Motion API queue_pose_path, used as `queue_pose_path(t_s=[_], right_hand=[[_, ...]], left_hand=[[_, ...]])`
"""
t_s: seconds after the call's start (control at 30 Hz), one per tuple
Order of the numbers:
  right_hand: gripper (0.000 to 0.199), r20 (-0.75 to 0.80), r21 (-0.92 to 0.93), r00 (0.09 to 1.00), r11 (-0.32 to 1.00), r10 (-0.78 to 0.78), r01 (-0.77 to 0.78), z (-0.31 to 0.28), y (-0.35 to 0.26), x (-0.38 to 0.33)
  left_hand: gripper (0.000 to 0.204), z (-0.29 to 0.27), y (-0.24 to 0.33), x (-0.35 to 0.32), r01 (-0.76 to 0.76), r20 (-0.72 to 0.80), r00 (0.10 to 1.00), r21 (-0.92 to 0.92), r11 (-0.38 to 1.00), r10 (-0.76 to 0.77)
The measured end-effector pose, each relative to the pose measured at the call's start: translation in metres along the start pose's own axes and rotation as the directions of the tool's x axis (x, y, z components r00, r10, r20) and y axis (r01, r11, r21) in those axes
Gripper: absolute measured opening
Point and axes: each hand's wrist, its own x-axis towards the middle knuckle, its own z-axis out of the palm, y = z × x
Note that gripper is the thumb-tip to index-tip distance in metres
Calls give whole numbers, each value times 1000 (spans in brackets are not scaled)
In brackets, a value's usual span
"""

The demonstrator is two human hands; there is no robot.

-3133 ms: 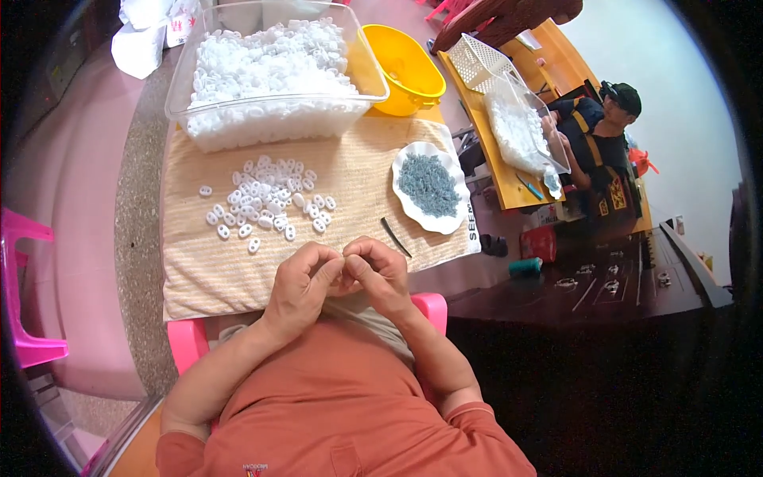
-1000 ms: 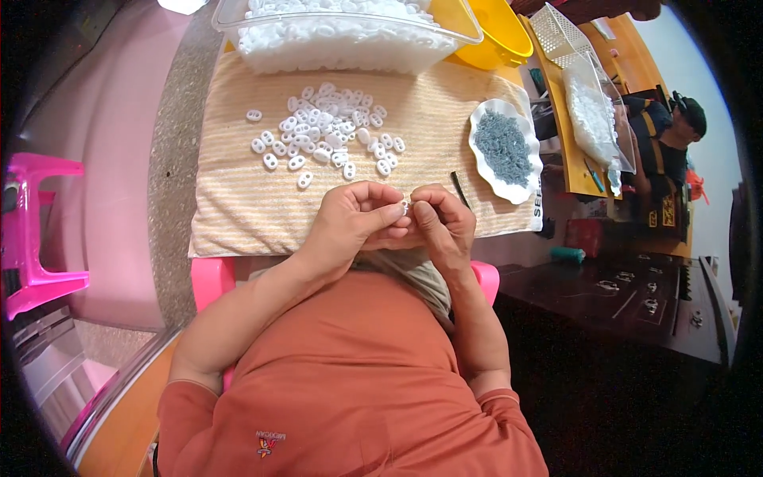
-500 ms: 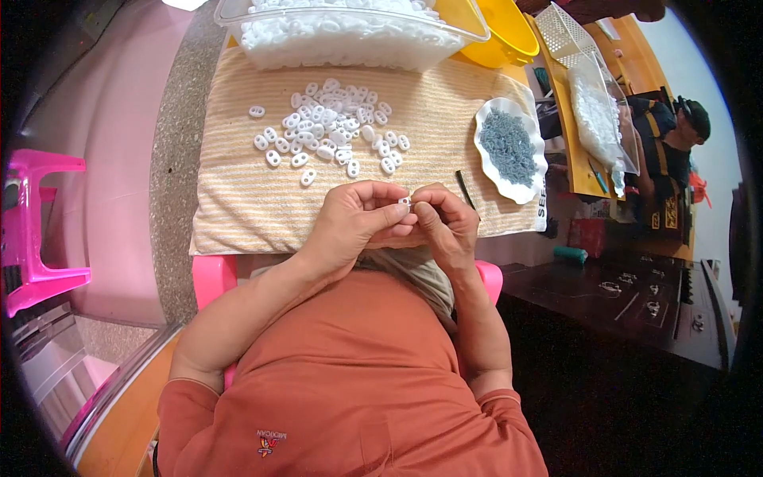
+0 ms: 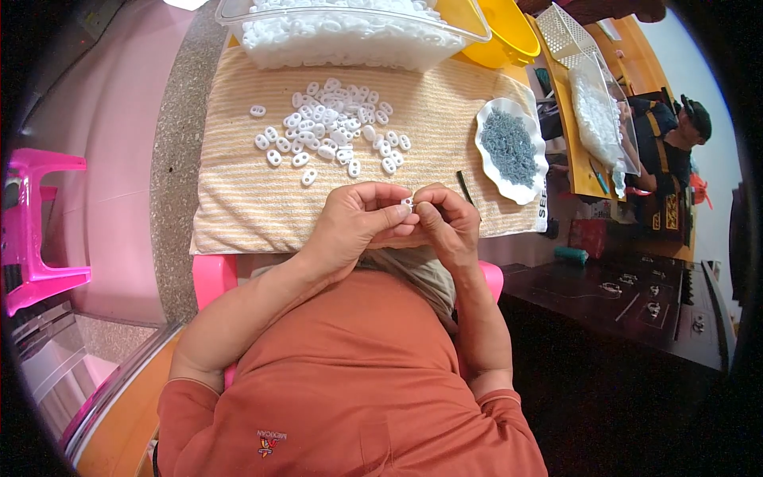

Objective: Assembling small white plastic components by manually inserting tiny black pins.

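Between thumb and fingers, my left hand pinches a small white oval plastic piece with two holes. My right hand meets it from the other side, thumb and forefinger pinched together at the piece's edge; whatever they grip is too small to make out. Both hands are just over the near edge of a striped towel. Beyond them lies a loose heap of the same white two-hole pieces. To the right, a white scalloped dish holds many tiny grey-blue translucent parts.
A clear bin full of white pieces stands at the far edge, beside a yellow basin. A thin black strip lies near the dish. Pink stool at left. Another person sits at a table on the right.
Both hands stay together in nearly the same place. The white piece between the fingertips has shifted very slightly.
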Motion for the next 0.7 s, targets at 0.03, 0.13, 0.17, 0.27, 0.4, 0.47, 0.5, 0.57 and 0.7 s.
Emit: queue_pose_path(t_s=[0.03,0.13,0.17,0.27,0.4,0.47,0.5,0.57,0.7], right_hand=[[9,1,0,1000,1000,0,0,0,0,0],[8,16,8,1000,1000,17,-17,-3,2,1],[8,30,-16,1000,1000,-6,6,-7,6,2],[8,48,-29,999,999,-11,12,-9,8,2],[8,50,-18,999,1000,6,-5,-9,9,2],[8,53,-2,998,1000,17,-17,-9,7,2],[8,54,13,998,999,29,-29,-8,6,2],[8,47,16,998,999,28,-29,-6,5,2],[9,62,-4,998,1000,3,-3,-8,6,3]], left_hand=[[20,0,0,0,0,-1,1000,0,1000,0],[20,0,1,-1,3,-2,1000,2,1000,-3],[20,0,0,0,5,-1,1000,1,1000,-5],[20,-1,0,1,7,4,1000,-4,1000,-7],[20,-2,0,1,4,6,1000,-17,1000,-4],[20,-3,-1,1,3,5,1000,-28,1000,-3],[20,-3,-2,1,3,4,1000,-38,999,-3],[20,-3,-2,1,6,2,1000,-40,999,-6],[19,-2,-1,1,12,-1,1000,-35,999,-12]])
